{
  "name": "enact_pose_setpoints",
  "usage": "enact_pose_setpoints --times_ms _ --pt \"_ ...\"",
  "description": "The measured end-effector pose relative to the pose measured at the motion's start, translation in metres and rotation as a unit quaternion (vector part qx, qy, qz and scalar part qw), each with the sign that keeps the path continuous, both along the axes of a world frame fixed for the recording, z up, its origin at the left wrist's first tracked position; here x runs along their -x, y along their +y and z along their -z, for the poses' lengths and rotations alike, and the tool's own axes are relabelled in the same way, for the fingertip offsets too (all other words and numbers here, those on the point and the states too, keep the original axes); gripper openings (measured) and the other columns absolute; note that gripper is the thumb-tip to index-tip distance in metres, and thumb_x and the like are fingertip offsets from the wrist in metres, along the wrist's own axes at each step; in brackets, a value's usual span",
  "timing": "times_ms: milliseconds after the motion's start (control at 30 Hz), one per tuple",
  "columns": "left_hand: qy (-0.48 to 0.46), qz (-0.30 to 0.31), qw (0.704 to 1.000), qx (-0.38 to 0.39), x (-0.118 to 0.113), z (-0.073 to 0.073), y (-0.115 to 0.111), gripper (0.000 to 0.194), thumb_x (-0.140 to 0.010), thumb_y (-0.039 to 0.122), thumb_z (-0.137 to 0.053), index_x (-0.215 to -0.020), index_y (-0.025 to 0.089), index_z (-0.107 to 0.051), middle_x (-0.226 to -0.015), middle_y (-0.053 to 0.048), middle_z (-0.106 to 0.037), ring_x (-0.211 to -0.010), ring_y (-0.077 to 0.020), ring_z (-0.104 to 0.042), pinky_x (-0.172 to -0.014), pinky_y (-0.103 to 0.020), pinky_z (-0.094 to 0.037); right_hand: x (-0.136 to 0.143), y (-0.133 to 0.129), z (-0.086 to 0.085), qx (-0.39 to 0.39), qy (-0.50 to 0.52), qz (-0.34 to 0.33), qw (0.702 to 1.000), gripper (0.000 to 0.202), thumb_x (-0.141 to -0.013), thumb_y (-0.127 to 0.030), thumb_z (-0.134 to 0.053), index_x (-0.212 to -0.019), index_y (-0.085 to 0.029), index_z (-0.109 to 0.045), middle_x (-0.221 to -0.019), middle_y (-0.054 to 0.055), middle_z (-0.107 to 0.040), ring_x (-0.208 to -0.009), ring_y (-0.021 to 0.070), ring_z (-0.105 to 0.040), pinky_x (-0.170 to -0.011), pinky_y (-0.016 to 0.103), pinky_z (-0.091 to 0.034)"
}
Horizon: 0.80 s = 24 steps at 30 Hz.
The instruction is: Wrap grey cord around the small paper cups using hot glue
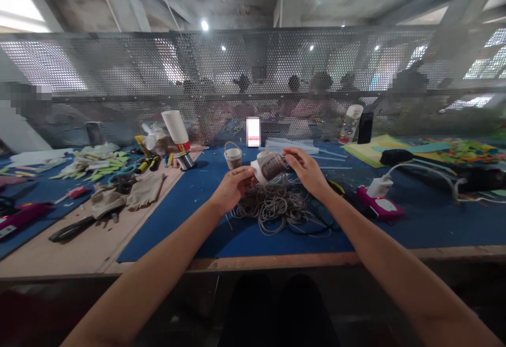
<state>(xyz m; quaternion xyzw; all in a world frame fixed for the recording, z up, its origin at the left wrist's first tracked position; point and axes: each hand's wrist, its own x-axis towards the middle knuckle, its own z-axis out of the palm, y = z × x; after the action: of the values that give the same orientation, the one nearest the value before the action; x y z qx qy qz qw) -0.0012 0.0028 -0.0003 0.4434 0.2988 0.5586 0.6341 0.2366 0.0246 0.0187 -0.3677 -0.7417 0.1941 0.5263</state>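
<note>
Small white paper-look cup (269, 169), body covered in brownish-grey wrap, white end bare, facing left. Tipped sideways, raised above loose, tangled heap of thin grey cord (281, 207) on blue-covered worktop (169, 228).

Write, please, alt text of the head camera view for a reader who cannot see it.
A person's left hand and right hand hold a tilted white cup, seemingly wrapped in grey-brown cord, above tangled grey cord on a blue mat. Beyond are a cup with an arched handle, a stack of paper cups and a perforated screen.
</note>
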Motion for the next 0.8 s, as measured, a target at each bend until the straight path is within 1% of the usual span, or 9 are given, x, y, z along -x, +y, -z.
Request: enact_pose_setpoints --times_ms 67,133,233,300,400,467,633,700,800 --pt "0.017 -0.025 0.999 -0.027 -0.001 0.0 0.0 0.02 -0.071 0.029 -0.083 -0.081 0.013 -0.074 -0.078 -0.003 -0.069 -0.071 -0.0105 -0.062 -0.066 -0.021 -0.049 -0.008 0.009 0.001 -0.039 -0.03 0.096 0.994 0.032 -0.095 -0.042 -0.052 -0.114 -0.02 -0.065 -0.112 0.01 -0.069 -0.097 0.0205 -0.066 -0.09 0.037 -0.051" --pt "0.031 -0.042 0.997 -0.052 -0.002 0.001 0.0 0.021 -0.072 0.031 -0.083 -0.083 0.013 -0.076 -0.08 -0.004 -0.071 -0.073 -0.0108 -0.062 -0.066 -0.021 -0.048 -0.018 0.016 0.003 -0.054 -0.082 0.184 0.978 0.027 -0.093 -0.038 -0.053 -0.109 -0.019 -0.065 -0.107 0.009 -0.068 -0.087 0.0192 -0.066 -0.084 0.035 -0.051" --pt "0.051 -0.069 0.993 -0.081 -0.002 0.002 0.002 0.023 -0.072 0.033 -0.083 -0.085 0.014 -0.078 -0.081 -0.005 -0.072 -0.075 -0.0121 -0.063 -0.068 -0.023 -0.047 -0.031 0.023 0.005 -0.027 -0.189 0.285 0.939 0.021 -0.092 -0.032 -0.052 -0.1 -0.02 -0.067 -0.103 0.009 -0.068 -0.091 0.0216 -0.065 -0.083 0.035 -0.049" --pt "0.069 -0.086 0.99 -0.093 -0.002 0.003 0.003 0.025 -0.071 0.035 -0.083 -0.086 0.015 -0.078 -0.081 -0.005 -0.072 -0.075 -0.0132 -0.063 -0.069 -0.024 -0.048 -0.038 0.026 0.007 0.023 -0.264 0.324 0.908 0.02 -0.091 -0.032 -0.052 -0.095 -0.02 -0.068 -0.105 0.01 -0.068 -0.098 0.025 -0.064 -0.087 0.037 -0.047" --pt "0.087 -0.1 0.985 -0.107 -0.001 0.004 0.003 0.027 -0.071 0.038 -0.083 -0.087 0.016 -0.079 -0.08 -0.005 -0.072 -0.076 -0.0146 -0.062 -0.071 -0.026 -0.048 -0.044 0.027 0.009 0.128 -0.351 0.328 0.868 0.026 -0.09 -0.04 -0.054 -0.095 -0.019 -0.069 -0.11 0.013 -0.067 -0.106 0.029 -0.063 -0.09 0.04 -0.046" --pt "0.095 -0.104 0.984 -0.114 -0.001 0.003 0.003 0.027 -0.071 0.038 -0.083 -0.086 0.016 -0.079 -0.08 -0.005 -0.072 -0.076 -0.015 -0.062 -0.072 -0.027 -0.048 -0.047 0.028 0.01 0.168 -0.384 0.317 0.851 0.031 -0.09 -0.044 -0.054 -0.099 -0.018 -0.069 -0.114 0.015 -0.066 -0.111 0.0308 -0.061 -0.091 0.041 -0.045" --pt "0.106 -0.104 0.981 -0.124 -0.001 0.003 0.002 0.026 -0.072 0.039 -0.081 -0.084 0.016 -0.079 -0.08 -0.006 -0.071 -0.076 -0.0158 -0.062 -0.072 -0.028 -0.048 -0.055 0.031 0.01 0.164 -0.4 0.346 0.832 0.043 -0.09 -0.047 -0.054 -0.116 -0.015 -0.064 -0.126 0.02 -0.061 -0.119 0.034 -0.058 -0.095 0.044 -0.045" --pt "0.109 -0.099 0.981 -0.128 -0.002 0.003 0.002 0.025 -0.074 0.039 -0.081 -0.084 0.016 -0.078 -0.081 -0.006 -0.071 -0.076 -0.0155 -0.062 -0.072 -0.028 -0.048 -0.059 0.035 0.012 0.188 -0.408 0.351 0.822 0.043 -0.09 -0.048 -0.055 -0.115 -0.014 -0.066 -0.124 0.02 -0.064 -0.118 0.0339 -0.06 -0.095 0.044 -0.045" --pt "0.108 -0.094 0.981 -0.131 -0.002 0.003 0.0 0.023 -0.075 0.037 -0.08 -0.084 0.016 -0.078 -0.081 -0.005 -0.071 -0.076 -0.0145 -0.061 -0.072 -0.027 -0.048 -0.066 0.042 0.016 0.238 -0.414 0.33 0.814 0.042 -0.091 -0.049 -0.053 -0.106 -0.014 -0.07 -0.116 0.021 -0.069 -0.114 0.0334 -0.064 -0.094 0.044 -0.046"
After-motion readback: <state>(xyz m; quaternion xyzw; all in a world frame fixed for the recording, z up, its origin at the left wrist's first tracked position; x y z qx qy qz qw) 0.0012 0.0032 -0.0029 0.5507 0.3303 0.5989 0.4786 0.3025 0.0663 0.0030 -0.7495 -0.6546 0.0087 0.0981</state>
